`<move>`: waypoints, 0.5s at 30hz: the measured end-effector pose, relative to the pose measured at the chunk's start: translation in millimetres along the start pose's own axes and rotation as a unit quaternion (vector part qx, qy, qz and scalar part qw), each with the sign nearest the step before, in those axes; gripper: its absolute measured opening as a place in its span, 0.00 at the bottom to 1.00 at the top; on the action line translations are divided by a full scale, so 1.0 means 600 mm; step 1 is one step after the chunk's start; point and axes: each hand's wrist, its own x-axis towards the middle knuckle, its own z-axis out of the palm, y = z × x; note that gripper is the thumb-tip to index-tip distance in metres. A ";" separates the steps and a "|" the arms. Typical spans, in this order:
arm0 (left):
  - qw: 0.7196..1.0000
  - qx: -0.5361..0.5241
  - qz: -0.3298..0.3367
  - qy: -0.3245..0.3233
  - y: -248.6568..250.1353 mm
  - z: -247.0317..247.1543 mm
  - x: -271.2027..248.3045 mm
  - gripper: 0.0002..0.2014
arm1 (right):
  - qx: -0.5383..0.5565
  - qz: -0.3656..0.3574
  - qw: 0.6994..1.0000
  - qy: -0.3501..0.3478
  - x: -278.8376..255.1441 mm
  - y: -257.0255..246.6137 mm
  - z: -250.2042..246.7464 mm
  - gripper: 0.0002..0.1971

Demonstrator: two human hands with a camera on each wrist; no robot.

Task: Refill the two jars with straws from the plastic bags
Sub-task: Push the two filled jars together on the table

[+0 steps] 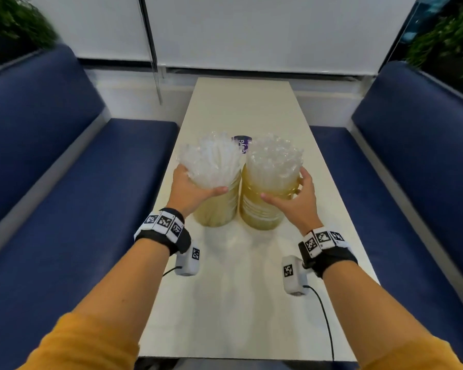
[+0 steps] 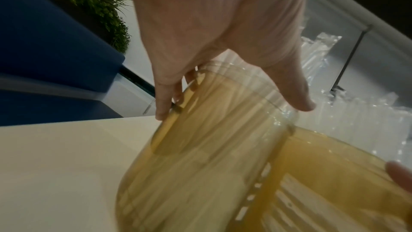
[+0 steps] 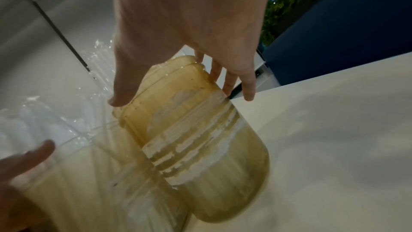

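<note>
Two yellowish jars (image 1: 262, 206) touching, packed with clear straws (image 1: 274, 156).

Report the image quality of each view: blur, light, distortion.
Head view: bright, even light, wide-angle bending of the benches, corners smeared, soft sheen on the table. Left wrist view: dim, left jar streaked with motion blur, left hand soft. Right wrist view: dim as well, right jar blurred, right hand close and out of focus.

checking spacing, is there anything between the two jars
Nothing: the left jar and right jar stand side by side, seemingly touching, in the head view.
</note>
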 end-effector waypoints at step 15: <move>0.991 0.026 0.010 0.134 0.029 0.086 0.120 0.64 | -0.044 -0.034 0.997 0.061 0.144 0.004 0.055 0.61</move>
